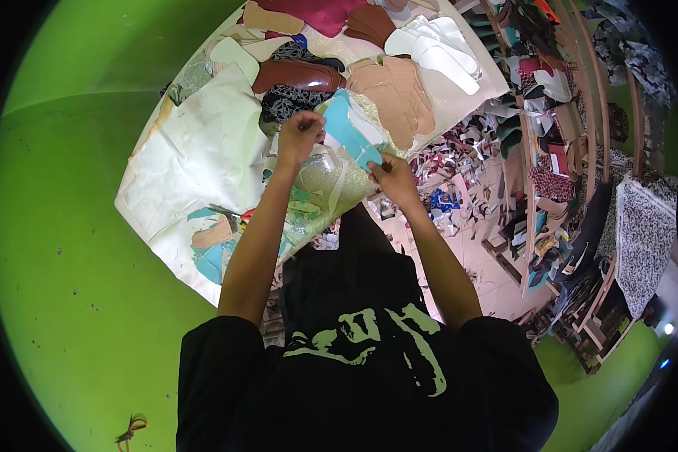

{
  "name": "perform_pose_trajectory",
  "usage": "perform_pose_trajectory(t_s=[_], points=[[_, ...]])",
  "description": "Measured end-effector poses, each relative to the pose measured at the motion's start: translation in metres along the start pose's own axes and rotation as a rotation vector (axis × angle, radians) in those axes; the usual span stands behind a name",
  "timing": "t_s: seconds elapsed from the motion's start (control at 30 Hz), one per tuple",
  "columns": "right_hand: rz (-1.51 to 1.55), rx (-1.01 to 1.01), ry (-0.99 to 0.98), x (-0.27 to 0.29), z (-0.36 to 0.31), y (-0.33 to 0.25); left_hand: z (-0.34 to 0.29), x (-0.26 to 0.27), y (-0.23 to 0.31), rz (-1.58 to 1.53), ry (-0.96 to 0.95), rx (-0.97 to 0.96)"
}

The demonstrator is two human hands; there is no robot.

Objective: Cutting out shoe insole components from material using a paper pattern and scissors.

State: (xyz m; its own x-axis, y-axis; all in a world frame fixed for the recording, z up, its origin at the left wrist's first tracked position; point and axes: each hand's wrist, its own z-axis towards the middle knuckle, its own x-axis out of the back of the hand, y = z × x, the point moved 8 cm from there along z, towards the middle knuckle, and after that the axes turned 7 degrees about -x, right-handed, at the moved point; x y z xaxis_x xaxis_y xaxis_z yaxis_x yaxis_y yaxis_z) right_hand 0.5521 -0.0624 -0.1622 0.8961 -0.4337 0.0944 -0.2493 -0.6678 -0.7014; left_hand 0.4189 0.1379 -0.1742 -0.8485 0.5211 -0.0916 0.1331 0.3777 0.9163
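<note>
A turquoise sole-shaped piece (348,129) is held up over the near part of the table. My right hand (394,179) pinches its lower end between thumb and fingers. Beside the piece's left edge is my left hand (300,137), its fingers curled and pressed together; what they hold, if anything, is too small to make out. White material shows just behind the turquoise piece. Under the hands lie clear plastic scraps (320,175) and green offcuts (303,197).
A large white sheet (203,143) covers the table's left side. Red-handled scissors (246,215) lie by turquoise offcuts (211,260). Farther back are brown soles (297,75), tan pieces (392,94) and white insoles (437,53). Scraps litter the floor (459,173); crowded wooden shelves (531,173) stand right.
</note>
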Motion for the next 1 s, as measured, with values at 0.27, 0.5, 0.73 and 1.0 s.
perform_pose_trajectory(t_s=[0.27, 0.5, 0.73, 1.0], points=[[0.004, 0.055, 0.337, 0.017, 0.033, 0.018, 0.038, -0.01, -0.024, 0.157, 0.072, -0.033], [-0.03, 0.087, 0.39, 0.014, 0.033, 0.018, 0.033, -0.004, -0.025, 0.329, 0.164, -0.118], [0.065, 0.105, 0.398, 0.019, 0.049, 0.029, 0.049, 0.002, -0.042, 0.418, 0.129, -0.179], [-0.203, 0.42, 0.388, -0.033, 0.002, -0.031, -0.045, 0.045, -0.016, 0.109, 0.093, -0.243]])
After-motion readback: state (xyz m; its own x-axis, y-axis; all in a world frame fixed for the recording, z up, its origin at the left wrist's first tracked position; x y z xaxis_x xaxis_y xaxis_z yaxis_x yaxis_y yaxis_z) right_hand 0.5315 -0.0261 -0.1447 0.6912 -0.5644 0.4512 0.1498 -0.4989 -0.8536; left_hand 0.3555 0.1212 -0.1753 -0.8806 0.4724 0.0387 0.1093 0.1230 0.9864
